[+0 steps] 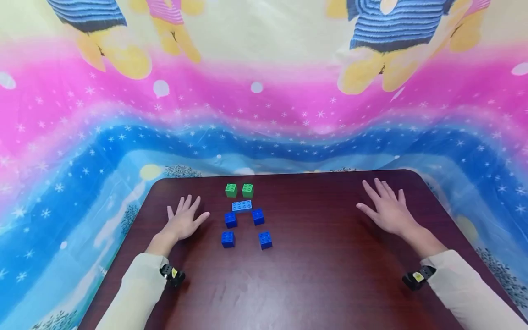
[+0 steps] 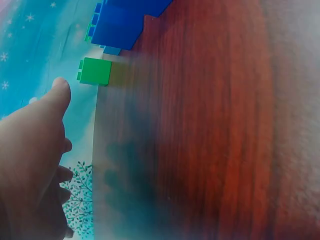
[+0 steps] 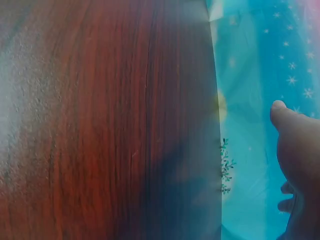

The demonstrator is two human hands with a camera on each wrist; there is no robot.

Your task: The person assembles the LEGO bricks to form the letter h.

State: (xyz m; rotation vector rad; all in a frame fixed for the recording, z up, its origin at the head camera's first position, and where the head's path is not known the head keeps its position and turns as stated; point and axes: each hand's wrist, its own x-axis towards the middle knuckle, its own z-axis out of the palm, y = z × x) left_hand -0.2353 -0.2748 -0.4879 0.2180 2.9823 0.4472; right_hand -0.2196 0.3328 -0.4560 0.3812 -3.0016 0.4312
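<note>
Spread flat with fingers apart, my left hand [image 1: 183, 222] is at the left part of the table, holding nothing. Just right of it are several toy building bricks. Two green bricks [image 1: 231, 190] are side by side at the back. A light blue brick [image 1: 241, 206], wider than the others, lies in front of them. Nearer me, several dark blue bricks [image 1: 230, 220] stand apart in two pairs. In the left wrist view a green brick [image 2: 96, 71] shows beyond the thumb. My right hand [image 1: 389, 211], fingers spread, is at the table's right side, far from the bricks, and holds nothing.
The dark red-brown wooden table [image 1: 317, 275] has rounded back corners. A printed cloth [image 1: 264, 119] with snowflakes and cartoon figures hangs behind it and along both sides. Small black cameras [image 1: 418, 277] are strapped at both wrists, over pale sleeves.
</note>
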